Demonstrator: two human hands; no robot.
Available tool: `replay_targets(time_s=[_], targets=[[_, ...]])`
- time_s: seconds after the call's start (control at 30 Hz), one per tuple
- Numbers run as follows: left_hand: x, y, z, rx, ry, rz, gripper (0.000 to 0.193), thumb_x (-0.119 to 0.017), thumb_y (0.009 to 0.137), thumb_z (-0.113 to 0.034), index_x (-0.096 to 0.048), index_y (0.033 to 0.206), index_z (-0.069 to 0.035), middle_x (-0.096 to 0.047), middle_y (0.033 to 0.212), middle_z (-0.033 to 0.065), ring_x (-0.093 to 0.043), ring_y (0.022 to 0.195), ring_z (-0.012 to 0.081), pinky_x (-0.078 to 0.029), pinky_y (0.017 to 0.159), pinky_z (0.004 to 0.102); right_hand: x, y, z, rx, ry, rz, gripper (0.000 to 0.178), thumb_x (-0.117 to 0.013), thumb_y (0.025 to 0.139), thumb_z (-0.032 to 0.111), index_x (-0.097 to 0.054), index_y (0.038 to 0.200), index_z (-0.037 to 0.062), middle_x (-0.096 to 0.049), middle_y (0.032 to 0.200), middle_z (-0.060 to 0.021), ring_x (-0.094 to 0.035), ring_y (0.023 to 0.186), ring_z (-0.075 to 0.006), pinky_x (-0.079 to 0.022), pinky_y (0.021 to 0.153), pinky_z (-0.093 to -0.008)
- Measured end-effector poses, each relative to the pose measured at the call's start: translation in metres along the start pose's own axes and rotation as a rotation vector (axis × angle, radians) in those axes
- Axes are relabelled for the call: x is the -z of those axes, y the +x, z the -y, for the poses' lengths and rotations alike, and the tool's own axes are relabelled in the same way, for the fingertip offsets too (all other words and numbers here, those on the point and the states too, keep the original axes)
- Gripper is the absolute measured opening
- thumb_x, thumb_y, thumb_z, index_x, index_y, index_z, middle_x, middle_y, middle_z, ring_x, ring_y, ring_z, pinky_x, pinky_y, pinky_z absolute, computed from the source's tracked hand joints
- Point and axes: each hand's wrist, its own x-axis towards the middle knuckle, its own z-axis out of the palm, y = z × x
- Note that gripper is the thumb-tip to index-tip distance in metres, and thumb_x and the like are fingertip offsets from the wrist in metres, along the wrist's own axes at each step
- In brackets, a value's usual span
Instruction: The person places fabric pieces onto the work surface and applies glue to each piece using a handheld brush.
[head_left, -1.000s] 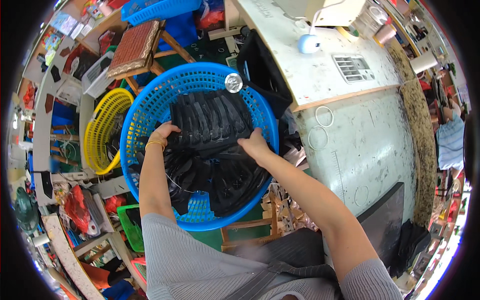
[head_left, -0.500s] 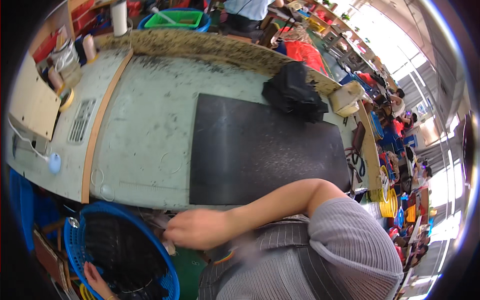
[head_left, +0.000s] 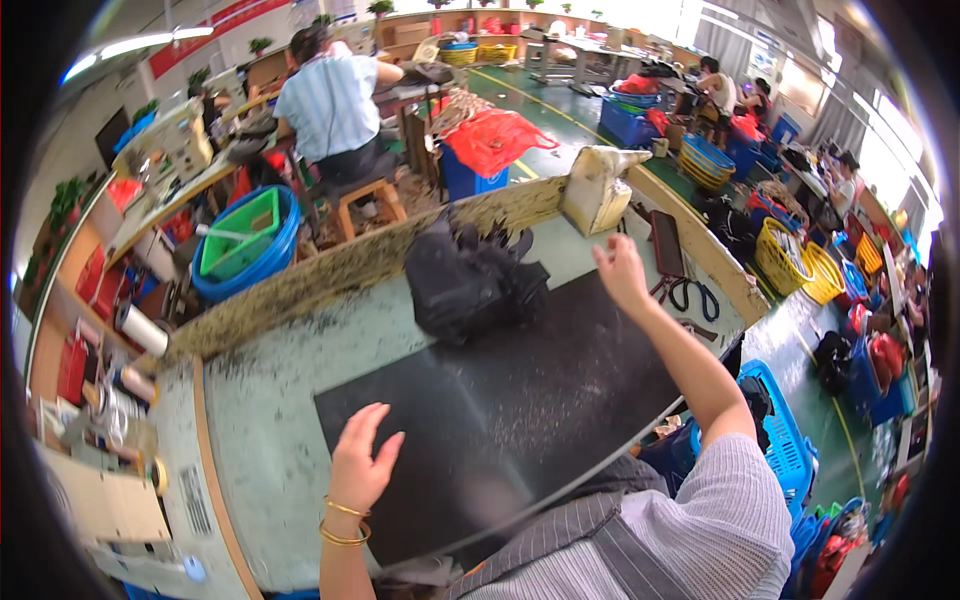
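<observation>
My left hand (head_left: 362, 460) is raised over the left part of a black mat (head_left: 520, 410), its fingers extended and thumb apart, holding nothing. Farther to the right, my right hand (head_left: 622, 270) reaches over the mat's far right corner. Its fingers are slightly bent and apart, with nothing seen in them. A heap of black fabric pieces (head_left: 470, 285) lies at the mat's far edge, between my two hands and touched by neither. Close to my right hand are a worn yellowish foam block (head_left: 598, 195), a dark red flat case (head_left: 667, 243) and dark-handled scissors (head_left: 693, 298).
A raised, stained ledge (head_left: 380, 250) borders the pale green table. A blue tub (head_left: 245, 285) with a green basket stands beyond it, near a seated person (head_left: 330, 105) on a wooden stool (head_left: 370, 200). A light blue basket (head_left: 775, 430) is by my right side.
My view has swung right and up. My left hand has left the blue basket of black material and is now above the mat. My right arm has moved from the near edge to the far right.
</observation>
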Motion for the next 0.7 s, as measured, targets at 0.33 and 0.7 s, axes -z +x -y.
replay_targets(time_s=[0.33,0.7], targets=[[-0.065,0.072,-0.009,-0.182,0.001,0.184,0.039,-0.069,0.078,-0.017,-0.057,0.113,-0.004,-0.054,0.118,0.0155,-0.054,0.107,0.0323,-0.045,0.090,0.0366,-0.100,0.160,-0.089,-0.362,-0.077,-0.132,0.049,-0.060,0.066,0.010,-0.043,0.111,-0.0022,-0.042,0.119,-0.0226,-0.047,0.108,-0.0414,-0.041,0.091,-0.0455],[-0.080,0.097,-0.086,-0.365,-0.135,0.157,0.030,-0.065,0.081,-0.011,-0.058,0.109,-0.004,-0.054,0.119,0.0154,-0.054,0.109,0.0290,-0.044,0.091,0.0345,0.057,0.025,-0.024,0.233,0.339,-0.160,0.036,-0.067,0.071,0.000,-0.050,0.103,0.0007,-0.052,0.106,-0.0125,-0.054,0.099,-0.0248,-0.049,0.079,-0.0321]])
